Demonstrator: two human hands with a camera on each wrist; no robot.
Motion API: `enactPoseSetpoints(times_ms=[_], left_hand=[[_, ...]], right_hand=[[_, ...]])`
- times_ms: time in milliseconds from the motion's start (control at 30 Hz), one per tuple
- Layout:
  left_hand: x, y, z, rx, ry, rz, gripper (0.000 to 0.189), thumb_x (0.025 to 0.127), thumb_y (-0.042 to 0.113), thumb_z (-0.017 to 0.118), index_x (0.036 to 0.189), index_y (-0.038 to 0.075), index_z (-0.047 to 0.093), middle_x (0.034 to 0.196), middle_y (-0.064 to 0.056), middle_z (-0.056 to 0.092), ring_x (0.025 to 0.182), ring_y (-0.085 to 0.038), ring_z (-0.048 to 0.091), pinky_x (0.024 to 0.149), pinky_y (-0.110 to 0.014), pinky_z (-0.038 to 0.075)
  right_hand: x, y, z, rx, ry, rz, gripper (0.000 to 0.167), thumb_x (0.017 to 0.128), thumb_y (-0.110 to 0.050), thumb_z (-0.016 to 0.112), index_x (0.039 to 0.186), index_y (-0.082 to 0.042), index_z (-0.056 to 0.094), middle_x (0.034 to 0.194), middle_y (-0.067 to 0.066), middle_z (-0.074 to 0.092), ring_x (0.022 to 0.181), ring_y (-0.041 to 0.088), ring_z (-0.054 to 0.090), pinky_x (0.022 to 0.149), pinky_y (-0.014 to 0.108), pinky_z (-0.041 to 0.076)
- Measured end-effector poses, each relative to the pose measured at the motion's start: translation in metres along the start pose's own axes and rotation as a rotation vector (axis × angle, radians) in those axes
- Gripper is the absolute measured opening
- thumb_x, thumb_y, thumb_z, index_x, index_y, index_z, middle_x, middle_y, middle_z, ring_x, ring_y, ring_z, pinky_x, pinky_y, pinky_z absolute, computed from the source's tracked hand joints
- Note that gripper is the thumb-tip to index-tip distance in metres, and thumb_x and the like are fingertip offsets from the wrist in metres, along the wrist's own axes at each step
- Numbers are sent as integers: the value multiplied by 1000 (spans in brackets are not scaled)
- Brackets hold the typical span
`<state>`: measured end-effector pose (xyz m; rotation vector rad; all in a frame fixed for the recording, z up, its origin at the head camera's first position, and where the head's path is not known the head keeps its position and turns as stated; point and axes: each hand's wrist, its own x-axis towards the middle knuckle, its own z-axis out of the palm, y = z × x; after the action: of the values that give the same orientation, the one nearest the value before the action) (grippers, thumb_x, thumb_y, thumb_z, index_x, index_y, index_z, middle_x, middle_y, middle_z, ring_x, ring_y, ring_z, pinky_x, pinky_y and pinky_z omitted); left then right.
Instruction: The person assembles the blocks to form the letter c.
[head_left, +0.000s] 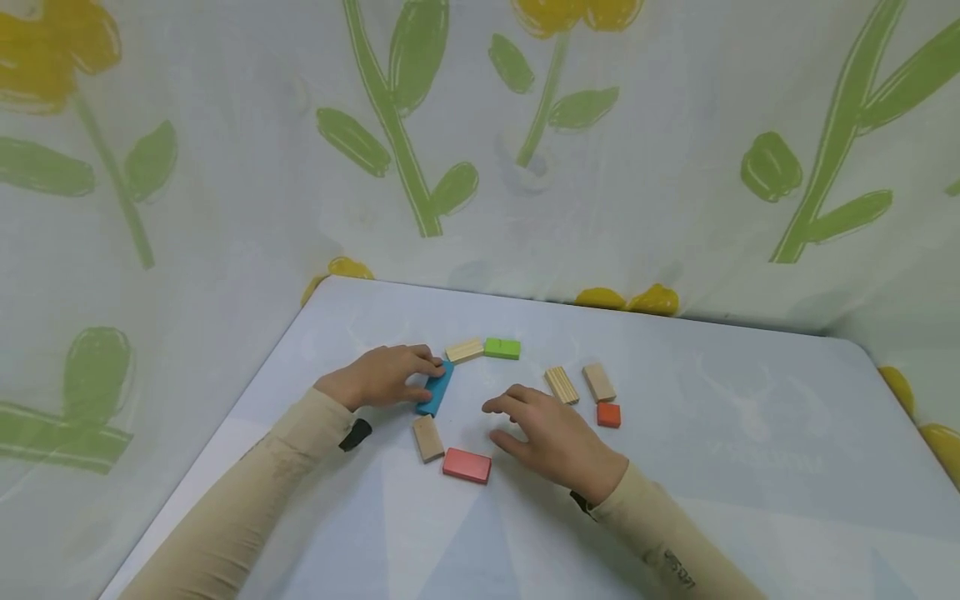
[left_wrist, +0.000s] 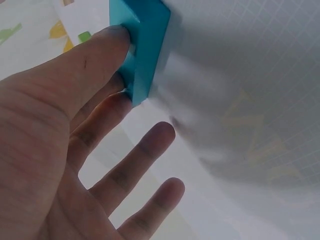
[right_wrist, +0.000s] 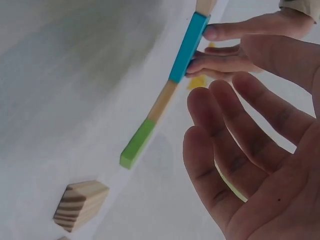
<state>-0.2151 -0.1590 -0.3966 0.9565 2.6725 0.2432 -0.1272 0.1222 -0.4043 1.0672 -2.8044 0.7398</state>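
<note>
My left hand (head_left: 386, 375) touches a blue block (head_left: 441, 388) along its outer long side with thumb and fingertips. In the left wrist view the ring and little fingers stretch clear of this blue block (left_wrist: 150, 45). My right hand (head_left: 557, 437) hovers right of it, holding nothing, its fingers loosely bent. A plain wooden block (head_left: 428, 439) lies just below the blue one. Beyond its far end come a light wooden block (head_left: 465, 350) and a green block (head_left: 502, 348), set end to end. A pink-red block (head_left: 467, 466) sits nearest me.
Right of the arc of blocks lie a striped wooden block (head_left: 562, 386), a plain wooden block (head_left: 598, 382) and a small orange-red block (head_left: 609, 415). All rest on a pale table (head_left: 750, 467). A flower-printed curtain (head_left: 637, 208) hangs behind the table's far edge.
</note>
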Motion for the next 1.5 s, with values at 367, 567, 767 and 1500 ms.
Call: enactPoseSetpoints(times_ms=[367, 567, 767, 1500], left_hand=[[-1, 1, 0, 1, 1, -1, 51, 93, 29, 76, 138, 10, 65, 142, -6, 59, 130, -28, 56, 102, -46, 50], [-1, 2, -1, -3, 0, -4, 50, 93, 29, 76, 138, 10, 64, 142, -6, 59, 130, -28, 55, 103, -46, 50], [-1, 1, -1, 10, 5, 0, 50, 93, 30, 76, 138, 10, 65, 141, -6, 59, 130, -27, 56, 102, -46, 50], [-2, 1, 1, 1, 14, 7, 50, 94, 29, 75, 138, 9, 64, 142, -6, 59, 130, -28, 55, 103, -48, 49]], right_hand=[[-7, 19, -8, -50, 96, 86, 43, 89, -20, 80, 129, -13, 66, 116, 4, 67, 94, 19, 67, 76, 31, 57], [-12, 31, -18, -86, 191, 88, 48, 87, -19, 82, 131, -11, 64, 118, 5, 66, 95, 20, 66, 75, 33, 58], [-15, 44, -24, -109, 254, 90, 54, 87, -17, 82, 136, -9, 60, 121, 9, 64, 93, 21, 66, 71, 35, 58], [-11, 68, -19, -131, 97, 298, 52, 90, -19, 78, 136, -2, 61, 122, 18, 65, 94, 27, 66, 77, 45, 57]])
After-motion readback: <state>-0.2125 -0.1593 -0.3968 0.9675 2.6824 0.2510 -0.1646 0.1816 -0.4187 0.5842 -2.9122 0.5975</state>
